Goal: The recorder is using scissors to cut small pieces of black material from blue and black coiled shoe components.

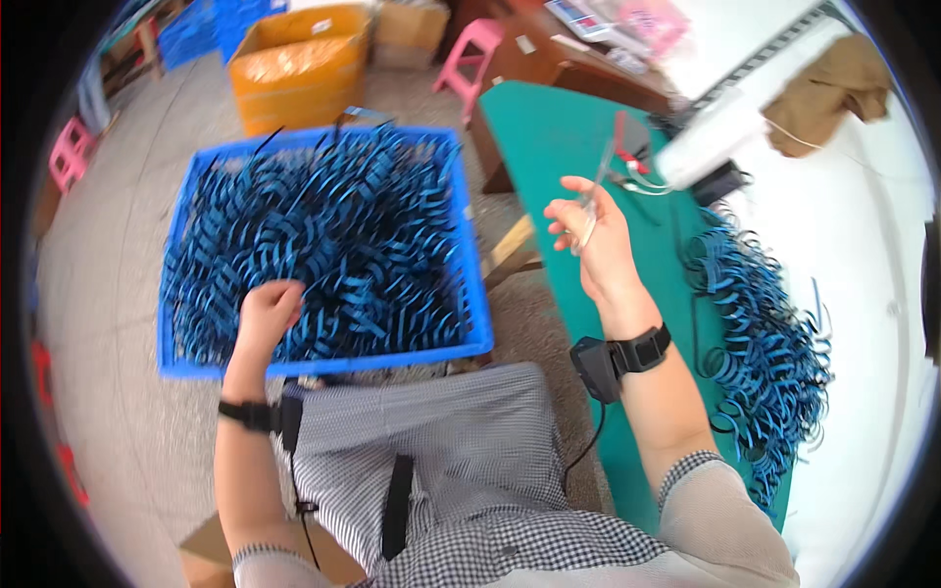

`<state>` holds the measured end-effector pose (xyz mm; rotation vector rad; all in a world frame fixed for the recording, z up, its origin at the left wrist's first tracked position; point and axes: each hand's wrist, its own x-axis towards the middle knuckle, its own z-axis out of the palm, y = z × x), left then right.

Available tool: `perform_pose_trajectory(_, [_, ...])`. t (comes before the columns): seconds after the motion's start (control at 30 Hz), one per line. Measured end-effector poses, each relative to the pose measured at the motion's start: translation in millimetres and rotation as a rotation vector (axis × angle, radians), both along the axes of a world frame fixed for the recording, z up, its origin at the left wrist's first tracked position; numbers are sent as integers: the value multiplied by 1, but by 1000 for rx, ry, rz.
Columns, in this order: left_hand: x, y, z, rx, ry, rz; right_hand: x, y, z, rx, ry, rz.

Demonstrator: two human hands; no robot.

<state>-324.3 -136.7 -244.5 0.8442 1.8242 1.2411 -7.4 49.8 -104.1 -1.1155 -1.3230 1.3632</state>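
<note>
Now, 1 slender tool (pixel 588 224) is gripped by the right hand (pixel 610 249) over the green bench (pixel 534 127), the left hand (pixel 267 316) is held curled above dark blue coils (pixel 323 240) heaped in a blue crate (pixel 477 294), whether anything is clasped there cannot be told

Curled blue-black strips (pixel 319 220), tangled, filling blue crate (pixel 477 294); second heap (pixel 769 353) along counter (pixel 539 122). Slim tool (pixel 590 211), blurred, in person's right hand (pixel 608 250).
</note>
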Motion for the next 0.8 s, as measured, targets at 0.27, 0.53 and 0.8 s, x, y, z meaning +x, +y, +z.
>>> perform_pose_trajectory(0.27, [-2,50,-99,-261,614,-97,-44,-24,-61,158,-742,581])
perform_pose_trajectory(0.53, [31,94,-166,-414,717,-371,-42,-11,-46,288,-935,530])
perform_pose_trajectory(0.8, [-11,98,-94,-53,604,-77,-38,-6,-47,306,-820,512])
